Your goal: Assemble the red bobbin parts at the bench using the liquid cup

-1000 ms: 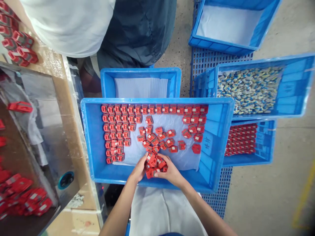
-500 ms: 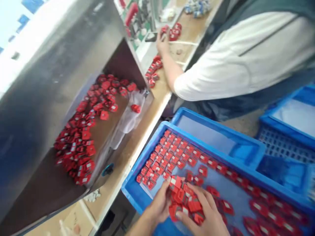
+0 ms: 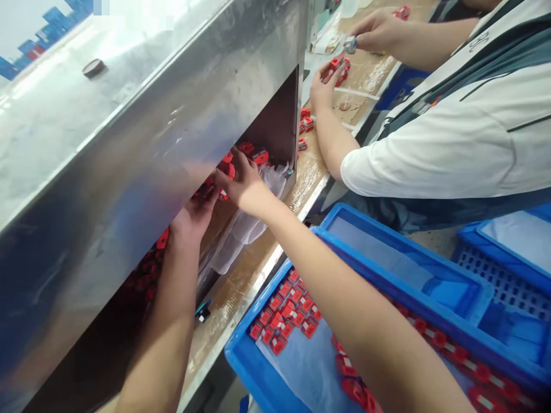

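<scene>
Both my hands reach into an open-fronted metal box (image 3: 172, 132), under its slanted sheet-metal panel. Small red plastic parts (image 3: 224, 169), some with white or grey pieces on them, lie between my hands. My left hand (image 3: 193, 215) curls against them from the near side, its fingertips partly in shadow. From the far side, my right hand (image 3: 246, 179) bends its fingers around the same cluster. The panel hides part of the pile. Below my right forearm, a blue tray (image 3: 241, 350) holds rows of red parts (image 3: 288, 312) on a pale sheet, with looser ones nearer me.
A co-worker's arm (image 3: 430, 126) extends over the bench (image 3: 310, 178) at right, those hands holding red parts and a small silvery piece. More blue trays (image 3: 477, 287) stand at right. Crumpled clear plastic (image 3: 245, 223) lines the box's front edge. A round cap (image 3: 93, 69) rests on top.
My hands have moved from above the blue tray, where they cupped a heap of red parts, up and left into the metal box. The view has shifted, and the co-worker's second hand now shows.
</scene>
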Demonstrator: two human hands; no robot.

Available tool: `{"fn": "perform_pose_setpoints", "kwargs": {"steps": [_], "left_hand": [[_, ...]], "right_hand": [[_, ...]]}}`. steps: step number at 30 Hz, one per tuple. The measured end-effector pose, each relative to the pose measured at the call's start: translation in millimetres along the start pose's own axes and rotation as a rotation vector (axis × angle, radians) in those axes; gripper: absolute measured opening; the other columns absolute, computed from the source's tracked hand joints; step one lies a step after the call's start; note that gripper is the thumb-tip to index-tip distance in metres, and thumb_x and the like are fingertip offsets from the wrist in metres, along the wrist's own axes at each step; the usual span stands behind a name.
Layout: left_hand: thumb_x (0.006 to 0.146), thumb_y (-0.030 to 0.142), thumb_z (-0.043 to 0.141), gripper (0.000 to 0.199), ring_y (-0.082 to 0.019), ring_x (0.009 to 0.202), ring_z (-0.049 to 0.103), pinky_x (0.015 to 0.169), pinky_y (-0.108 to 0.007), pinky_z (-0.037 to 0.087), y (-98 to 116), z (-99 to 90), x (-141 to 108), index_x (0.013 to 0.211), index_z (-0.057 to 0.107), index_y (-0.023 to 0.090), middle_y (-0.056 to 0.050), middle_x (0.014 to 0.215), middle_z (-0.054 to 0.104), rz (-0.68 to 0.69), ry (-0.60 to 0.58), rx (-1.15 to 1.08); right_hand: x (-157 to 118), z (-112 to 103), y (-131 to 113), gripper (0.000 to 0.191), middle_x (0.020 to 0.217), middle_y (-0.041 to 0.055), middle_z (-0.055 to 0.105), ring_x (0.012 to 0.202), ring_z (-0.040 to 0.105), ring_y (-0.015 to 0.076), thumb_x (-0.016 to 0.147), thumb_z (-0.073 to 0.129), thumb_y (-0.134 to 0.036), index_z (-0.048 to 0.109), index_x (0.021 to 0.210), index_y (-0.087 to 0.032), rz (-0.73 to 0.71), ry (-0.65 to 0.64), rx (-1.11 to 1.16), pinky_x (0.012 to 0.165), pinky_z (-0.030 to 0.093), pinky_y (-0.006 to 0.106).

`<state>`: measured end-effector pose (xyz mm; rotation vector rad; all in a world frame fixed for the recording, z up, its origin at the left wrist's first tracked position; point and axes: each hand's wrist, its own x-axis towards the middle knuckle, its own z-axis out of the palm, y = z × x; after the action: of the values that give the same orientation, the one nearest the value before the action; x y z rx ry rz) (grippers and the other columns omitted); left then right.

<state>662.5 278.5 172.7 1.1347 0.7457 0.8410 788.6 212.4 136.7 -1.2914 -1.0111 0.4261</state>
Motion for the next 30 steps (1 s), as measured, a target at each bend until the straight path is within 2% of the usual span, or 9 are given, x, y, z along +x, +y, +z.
{"fn": "perform_pose_setpoints", "kwargs": {"steps": [3,5,7,10,12,16,20,24,30], "left_hand": [[0.107,0.037,0.027,0.042,-0.028,0.144,0.05,0.121,-0.06,0.035,-9.0,-4.0,-39.4,0.136,0.053,0.021,-0.008,0.134,0.066,0.005,0.001,0.072],[0.102,0.044,0.044,0.041,-0.029,0.141,0.054,0.123,-0.057,0.037,-30.4,-1.5,-88.9,0.136,0.057,0.025,-0.008,0.129,0.07,-0.025,-0.059,0.122],[0.097,0.05,0.055,0.041,-0.034,0.129,0.063,0.114,-0.06,0.047,-64.4,5.0,-147.5,0.13,0.064,0.027,-0.008,0.117,0.075,-0.218,-0.199,0.217],[0.096,0.049,0.059,0.038,-0.039,0.13,0.061,0.112,-0.057,0.05,-132.7,24.4,-231.8,0.121,0.074,0.026,-0.012,0.132,0.071,-0.516,-0.515,0.52],[0.094,0.043,0.061,0.041,-0.039,0.145,0.047,0.122,-0.06,0.036,-181.3,46.6,-273.4,0.131,0.071,0.029,-0.01,0.153,0.056,-0.443,-0.711,0.729],[0.094,0.031,0.06,0.057,-0.044,0.16,0.008,0.126,-0.069,0.015,-258.7,103.4,-310.2,0.15,0.055,0.032,-0.004,0.175,0.017,-0.121,-0.914,1.036],[0.091,0.034,0.065,0.068,-0.047,0.16,0.001,0.124,-0.072,0.013,-296.7,128.1,-325.0,0.156,0.045,0.036,-0.003,0.175,0.016,-0.004,-1.037,1.217],[0.095,0.034,0.06,0.058,-0.046,0.159,0.01,0.124,-0.071,0.014,-295.4,92.8,-357.3,0.153,0.051,0.035,-0.008,0.173,0.025,-0.001,-1.099,1.38],[0.097,0.027,0.055,0.047,-0.045,0.154,0.025,0.116,-0.067,0.035,-252.2,36.3,-403.2,0.144,0.062,0.028,-0.015,0.167,0.035,-0.095,-1.193,1.509]], "right_hand": [[-102.1,-50.5,-2.8,0.046,0.126,0.0094,0.063,0.121,0.065,0.0253,0.102,0.054,-0.05,0.058,0.131,-0.015,0.178,0.04,-0.025,0.105,0.051,0.048],[-193.9,-97.9,0.8,0.03,0.107,0.0066,0.073,0.104,0.072,0.0212,0.105,0.051,-0.042,0.067,0.116,-0.02,0.363,0.078,-0.097,0.095,0.057,0.04],[-287.2,-143.5,9.8,0.028,0.101,0.0086,0.074,0.099,0.072,0.0235,0.105,0.048,-0.04,0.069,0.109,-0.021,0.536,0.232,-0.321,0.093,0.058,0.043],[-402.3,-193.9,27.6,0.038,0.134,0.0182,0.063,0.13,0.057,0.0353,0.099,0.052,-0.042,0.063,0.127,-0.019,0.683,0.378,-0.761,0.111,0.045,0.062],[-450.6,-210.1,38.4,0.051,0.157,0.0189,0.045,0.148,0.038,0.0388,0.098,0.05,-0.04,0.052,0.145,-0.02,0.771,0.347,-0.918,0.118,0.032,0.069],[-487.4,-198.9,47.1,0.066,0.172,0.0147,0.017,0.161,0.007,0.0379,0.099,0.046,-0.031,0.032,0.161,-0.018,0.82,0.223,-0.901,0.124,0.025,0.068],[-505.3,-165.1,34.1,0.064,0.171,0.0144,0.025,0.161,0.004,0.0364,0.097,0.041,-0.019,0.036,0.161,-0.017,0.918,0.195,-0.84,0.124,0.023,0.067],[-544.3,-141.7,3.8,0.061,0.169,0.0155,0.029,0.161,0.011,0.0377,0.096,0.048,-0.022,0.043,0.157,-0.016,0.969,0.115,-0.79,0.125,0.023,0.067],[-604.5,-123.7,-55.2,0.056,0.167,0.01,0.036,0.157,0.025,0.0369,0.096,0.049,-0.019,0.049,0.151,-0.027,0.939,0.02,-0.597,0.123,0.028,0.066]]}}
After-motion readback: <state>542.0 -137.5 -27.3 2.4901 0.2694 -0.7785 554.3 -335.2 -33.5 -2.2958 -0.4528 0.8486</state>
